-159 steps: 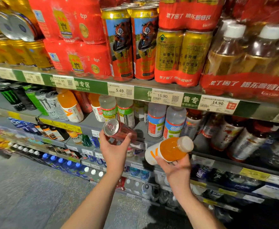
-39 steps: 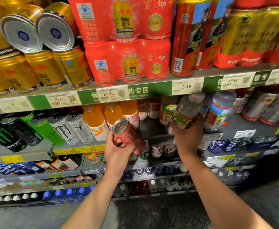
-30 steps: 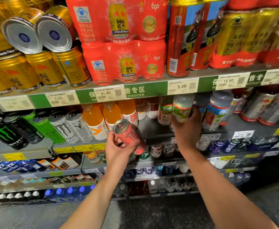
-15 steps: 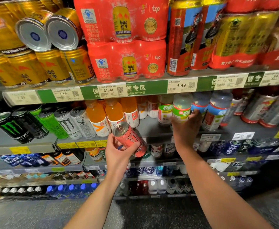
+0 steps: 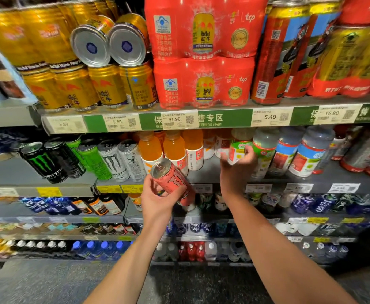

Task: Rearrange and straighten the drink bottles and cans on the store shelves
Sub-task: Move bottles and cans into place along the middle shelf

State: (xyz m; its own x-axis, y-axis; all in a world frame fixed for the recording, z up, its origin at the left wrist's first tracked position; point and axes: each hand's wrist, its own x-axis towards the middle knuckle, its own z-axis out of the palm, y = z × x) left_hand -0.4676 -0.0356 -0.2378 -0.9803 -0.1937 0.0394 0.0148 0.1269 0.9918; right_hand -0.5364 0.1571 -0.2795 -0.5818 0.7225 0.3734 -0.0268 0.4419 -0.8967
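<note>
My left hand point(image 5: 157, 199) grips a pink Monster can point(image 5: 172, 183), tilted, in front of the second shelf point(image 5: 212, 175). My right hand point(image 5: 236, 171) reaches onto that shelf, thumb and fingers curled round the base of a green-labelled bottle point(image 5: 238, 145) of pale yellow drink. To its right stands a clear green-labelled bottle point(image 5: 265, 148). Orange drink bottles point(image 5: 152, 150) stand to the left, behind the can. The image is blurred around my right hand.
Black, green and white Monster cans point(image 5: 111, 160) line the second shelf's left. Blue-labelled bottles point(image 5: 307, 156) stand at the right. Above are gold cans point(image 5: 105, 88), two lying sideways point(image 5: 92, 46), and red multipacks point(image 5: 203, 82). Lower shelves hold small bottles.
My right hand let go of the clear green-labelled bottle, now upright on the shelf, and moved left to the yellowish one. My left hand still holds the pink can.
</note>
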